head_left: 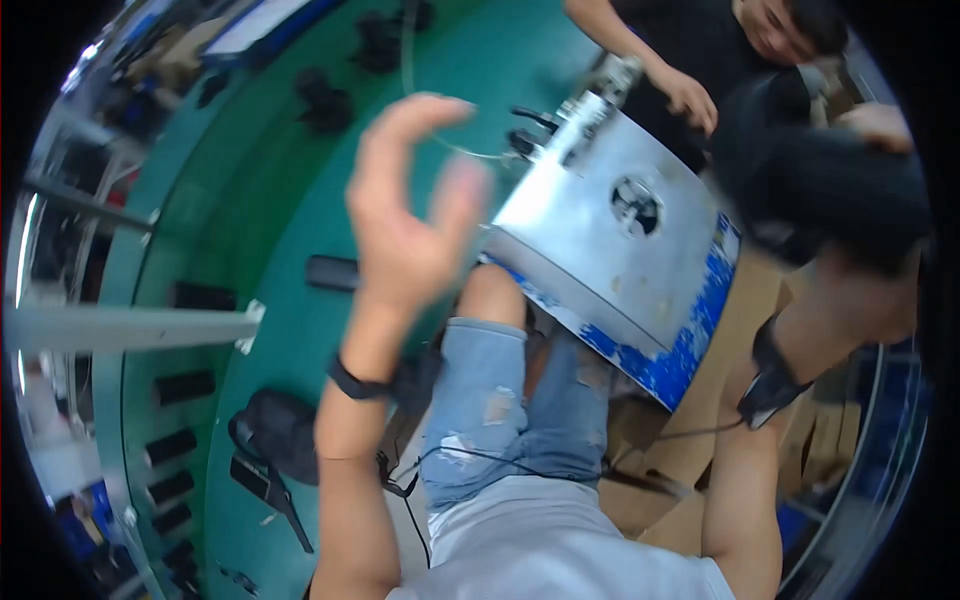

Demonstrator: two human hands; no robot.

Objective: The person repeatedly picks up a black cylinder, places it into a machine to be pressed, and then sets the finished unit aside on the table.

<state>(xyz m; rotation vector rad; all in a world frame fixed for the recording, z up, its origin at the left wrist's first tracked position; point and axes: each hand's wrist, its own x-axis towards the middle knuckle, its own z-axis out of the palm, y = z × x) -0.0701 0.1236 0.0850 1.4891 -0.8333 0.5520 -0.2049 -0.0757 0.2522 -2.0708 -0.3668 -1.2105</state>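
My left hand (410, 235) is raised over the green tabletop with its thumb and fingers curved apart, holding nothing. It is just left of a metal machine box (590, 210) with a round fan opening in its top and a worn blue base. On the right, my right hand (850, 290) is smeared by motion against a bulky black object (820, 180) and appears to grip it. That object hides most of the fingers, and its exact kind is too blurred to tell.
A person in dark clothes sits across, one hand (690, 100) beside the machine. Several black cylinders (185, 388) line the left side of the green tabletop (280, 340). A grey metal bar (130, 328) juts in from the left. Cardboard (690, 520) lies at lower right.
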